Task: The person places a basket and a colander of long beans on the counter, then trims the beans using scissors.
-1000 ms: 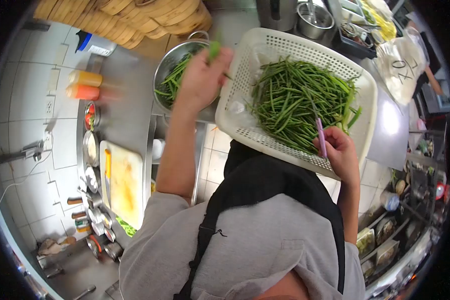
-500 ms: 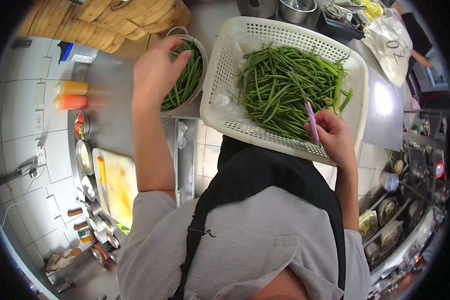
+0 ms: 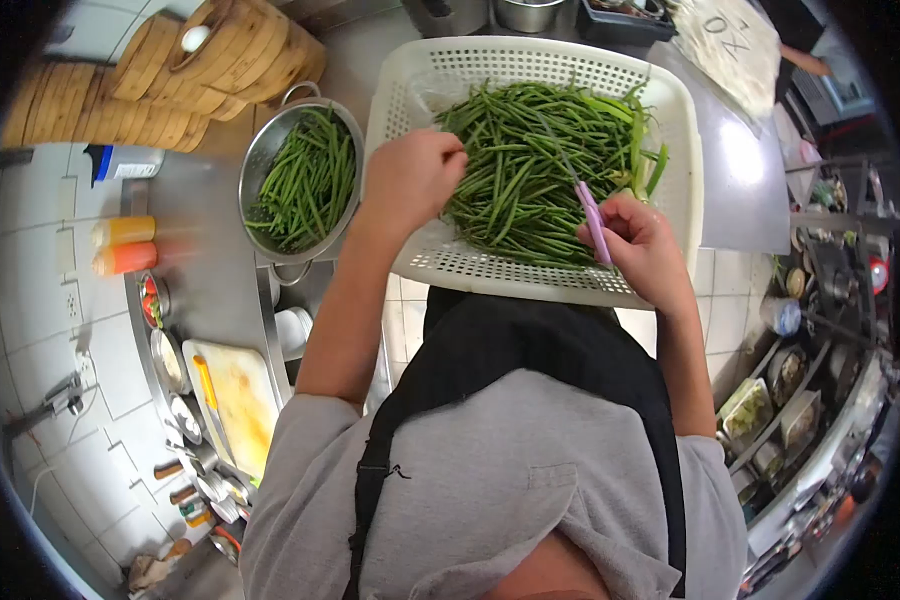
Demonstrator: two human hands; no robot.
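"What has the right hand (image 3: 645, 245) got?"

"A pink-handled blade (image 3: 594, 225), its handle pinched between thumb and fingers, the tip pointing to the far left across the green beans (image 3: 525, 180)."

"And that arm?"

"It comes up from the near right, with the hand turned inward over the near right part of the white basket (image 3: 685, 130). The beans fill most of that basket."

"How is the left hand (image 3: 410, 180)?"

"Fingers curled in, back of the hand up, above the basket's left side, at the edge of the heap. From here I can't tell whether that grip pinches anything. Its forearm slants from the near left toward the far side."

"More beans over there?"

"Yes, in the steel colander (image 3: 258, 155) on the left, standing on the metal surface (image 3: 195, 215), near the basket's left end and well apart from the right hand."
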